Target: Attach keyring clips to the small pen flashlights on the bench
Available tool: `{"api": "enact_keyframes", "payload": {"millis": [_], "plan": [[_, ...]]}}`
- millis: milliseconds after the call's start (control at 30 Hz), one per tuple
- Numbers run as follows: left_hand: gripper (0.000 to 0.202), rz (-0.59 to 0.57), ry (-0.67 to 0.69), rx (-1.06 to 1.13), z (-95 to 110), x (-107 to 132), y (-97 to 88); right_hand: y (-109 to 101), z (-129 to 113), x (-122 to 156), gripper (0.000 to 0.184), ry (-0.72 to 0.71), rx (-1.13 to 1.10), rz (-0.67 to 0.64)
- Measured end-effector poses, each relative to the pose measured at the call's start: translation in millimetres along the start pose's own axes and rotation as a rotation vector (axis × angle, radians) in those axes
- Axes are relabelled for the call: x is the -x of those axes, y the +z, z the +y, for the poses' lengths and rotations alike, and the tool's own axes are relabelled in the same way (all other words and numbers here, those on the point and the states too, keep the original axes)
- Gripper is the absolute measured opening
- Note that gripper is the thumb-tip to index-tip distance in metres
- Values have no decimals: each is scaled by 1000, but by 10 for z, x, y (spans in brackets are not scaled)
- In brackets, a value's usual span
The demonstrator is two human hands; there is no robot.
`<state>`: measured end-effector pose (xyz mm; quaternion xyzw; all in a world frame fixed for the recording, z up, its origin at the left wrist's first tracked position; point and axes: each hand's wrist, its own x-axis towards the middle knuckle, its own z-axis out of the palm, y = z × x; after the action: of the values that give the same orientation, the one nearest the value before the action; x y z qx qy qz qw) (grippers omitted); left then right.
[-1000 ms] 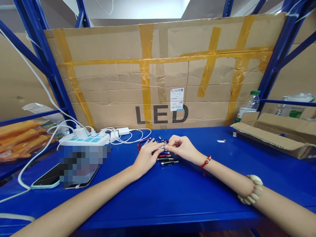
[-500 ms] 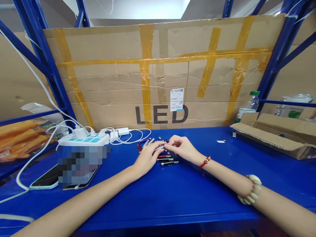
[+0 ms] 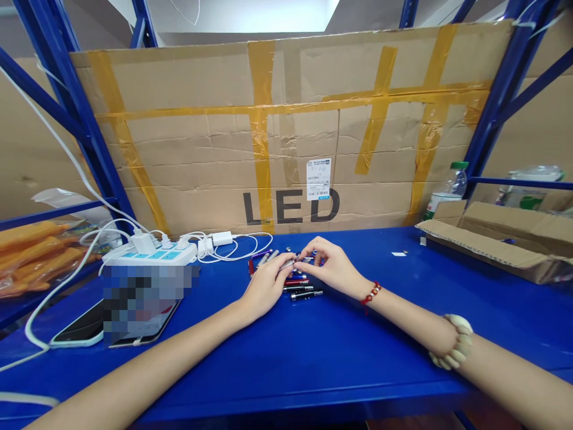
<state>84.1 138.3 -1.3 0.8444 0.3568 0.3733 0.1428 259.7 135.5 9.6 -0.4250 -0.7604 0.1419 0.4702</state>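
Note:
My left hand (image 3: 267,285) is closed around a slim silver pen-shaped tube (image 3: 289,263), with its end pointing to the right. At that end my right hand (image 3: 330,263) pinches with thumb and forefinger; the tip between the fingers is too small to make out clearly. Below the hands lie several pen-shaped tubes with silver ends, among them a black one (image 3: 307,295) and a red one (image 3: 299,283). More tubes, silver (image 3: 270,256) and purple (image 3: 261,254), lie behind my left hand, which partly covers the pile.
At left, a white power strip (image 3: 154,255) with plugs and cables stands behind two phones or tablets (image 3: 83,325), partly blurred. An open cardboard box (image 3: 487,251) and a green-capped bottle (image 3: 450,188) are at right. A taped cardboard sheet (image 3: 201,161) stands behind the blue shelf (image 3: 277,358).
My right hand has shifted slightly left and down against the tube's end, its fingers a little more curled. The left hand keeps its hold. The whole view has moved slightly.

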Motion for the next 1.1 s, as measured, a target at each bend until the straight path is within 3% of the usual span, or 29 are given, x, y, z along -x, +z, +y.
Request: {"api": "enact_keyframes", "payload": {"millis": [200, 400, 733, 1100], "plan": [[26, -8, 22, -2, 14, 10, -14, -44, 10, -13, 20, -125, -54, -58], [24, -50, 26, 56, 39, 23, -20, -37, 49, -23, 16, -106, -219, -109], [9, -141, 31, 89, 4, 83, -9, -49, 43, 4, 22, -93, -283, -193], [13, -36, 110, 2, 8, 80, -6, 8, -8, 32, 32, 57, -308, -159]]}}
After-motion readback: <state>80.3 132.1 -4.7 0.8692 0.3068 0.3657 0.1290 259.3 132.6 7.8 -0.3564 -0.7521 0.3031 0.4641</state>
